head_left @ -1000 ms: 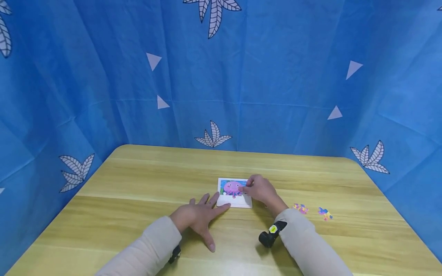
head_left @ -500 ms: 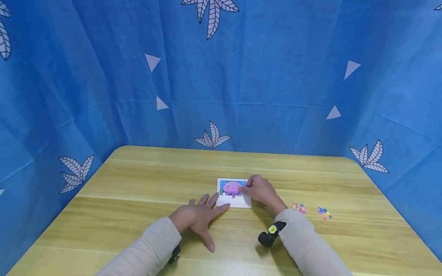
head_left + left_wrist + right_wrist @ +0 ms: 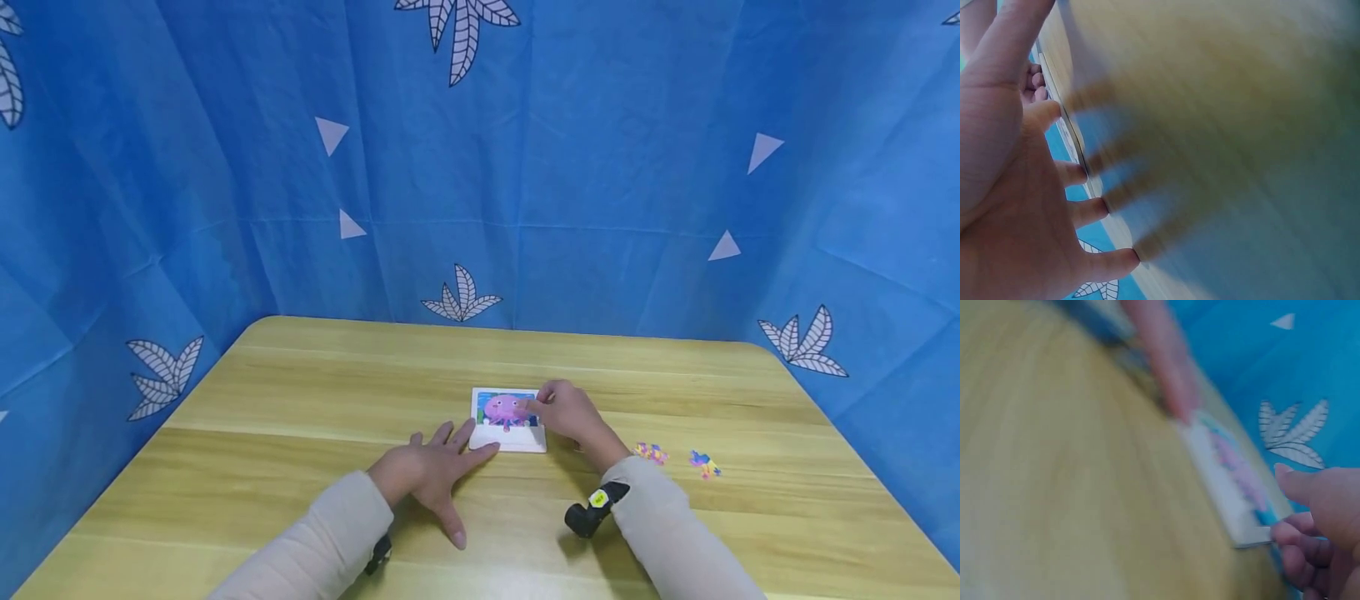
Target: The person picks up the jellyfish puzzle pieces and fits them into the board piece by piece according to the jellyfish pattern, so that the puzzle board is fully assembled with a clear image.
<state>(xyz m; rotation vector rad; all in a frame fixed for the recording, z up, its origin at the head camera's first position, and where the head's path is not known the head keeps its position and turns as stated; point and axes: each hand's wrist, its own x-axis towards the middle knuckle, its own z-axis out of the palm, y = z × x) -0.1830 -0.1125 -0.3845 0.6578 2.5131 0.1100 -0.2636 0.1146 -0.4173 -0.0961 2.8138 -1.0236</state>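
Observation:
A white puzzle board (image 3: 510, 440) lies mid-table, its upper part filled by a pink octopus picture (image 3: 500, 407) on blue. My left hand (image 3: 435, 471) rests spread on the table, fingertips at the board's left and lower edges. In the left wrist view, its straight fingers (image 3: 1107, 265) reach down to the surface. My right hand (image 3: 572, 414) is at the board's right side, one fingertip over the picture. The right wrist view shows the thumb (image 3: 1297, 484) raised apart, the other fingers loosely bent at the board's corner (image 3: 1250, 537), and no piece between them.
Two small clusters of colourful puzzle pieces lie to the right: pink and yellow pieces (image 3: 651, 452) by the right sleeve, blue and yellow pieces (image 3: 705, 463) farther out. A blue curtain (image 3: 615, 167) hangs behind the wooden table (image 3: 315, 375).
My right hand and wrist have shifted slightly right, and more of the picture's lower right corner shows. My left hand and the board have stayed in place.

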